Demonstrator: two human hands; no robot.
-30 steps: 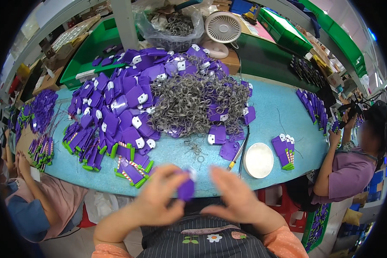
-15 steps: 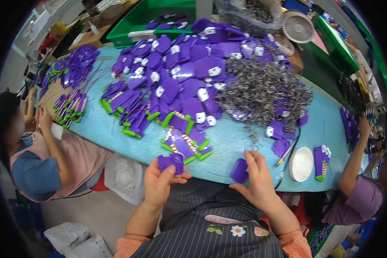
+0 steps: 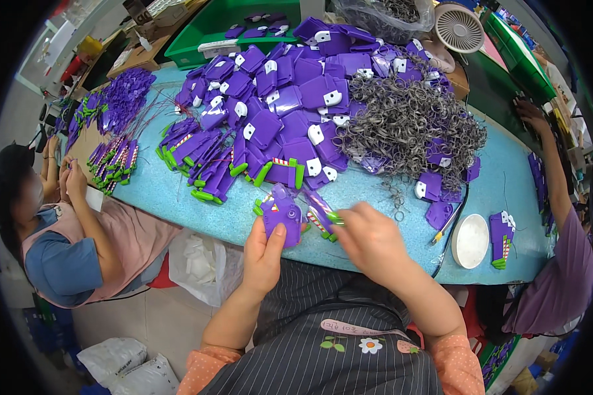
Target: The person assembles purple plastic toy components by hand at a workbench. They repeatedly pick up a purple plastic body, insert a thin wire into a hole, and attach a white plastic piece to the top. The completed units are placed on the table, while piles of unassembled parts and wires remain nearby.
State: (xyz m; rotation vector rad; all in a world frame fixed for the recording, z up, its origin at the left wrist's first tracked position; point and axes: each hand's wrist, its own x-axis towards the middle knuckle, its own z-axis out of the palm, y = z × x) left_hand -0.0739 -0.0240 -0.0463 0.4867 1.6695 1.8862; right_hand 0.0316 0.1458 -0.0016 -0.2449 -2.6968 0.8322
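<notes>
My left hand (image 3: 265,255) pinches a flat purple plastic shell (image 3: 283,217) with rounded knobs, thumb on its face. Close beside it, my right hand (image 3: 370,238) has its fingers closed at the green end of a slim purple leg piece (image 3: 318,204), which points away from me and leans toward the shell. The fingertips there are partly hidden and a little blurred. Under and around these pieces lie leg parts with red-and-white striped strips and green feet (image 3: 314,220). A pile of purple plastic panels (image 3: 296,125) with white corner pieces covers the table beyond.
Grey metal rings (image 3: 415,125) lie heaped at the right of the pile. A white bowl (image 3: 470,241) and a brush (image 3: 447,225) stand near the right front. A green crate (image 3: 197,46) and a fan (image 3: 459,27) are at the back. Co-workers sit left (image 3: 66,243) and right (image 3: 553,263).
My right hand has moved left and away from me, closing on a leg piece. The loose purple piece beside it is gone from there. My left hand has shifted slightly right.
</notes>
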